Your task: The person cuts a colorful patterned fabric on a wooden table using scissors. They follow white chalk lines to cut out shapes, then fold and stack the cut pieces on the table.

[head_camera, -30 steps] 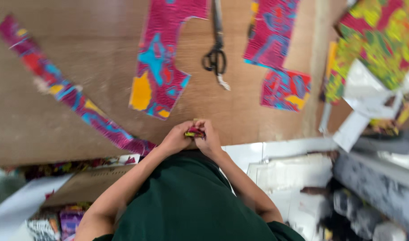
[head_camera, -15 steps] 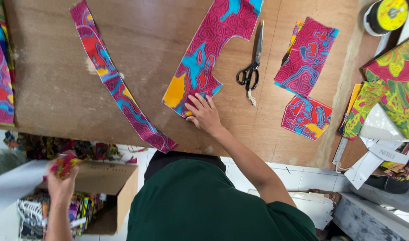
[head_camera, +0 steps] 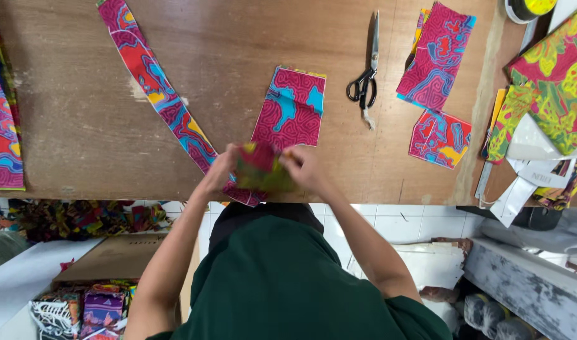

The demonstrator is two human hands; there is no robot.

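We see both hands at the near edge of the worktop, close together. The left hand and the right hand are closed on a small fabric piece, each gripping one side of it. The piece is blurred, with red and green-yellow colours, and it is held just above the near edge, in front of the person's green shirt.

Just behind the hands, a pink and blue panel lies flat on the worktop. A long curved strip runs from the far edge down to the near edge and ends beside the left hand. Scissors lie right of the panel, closed as far as we can tell, with the blades pointing to the far edge. Two more pink pieces lie toward the right edge. Below the worktop, on the left, an open box holds scraps.
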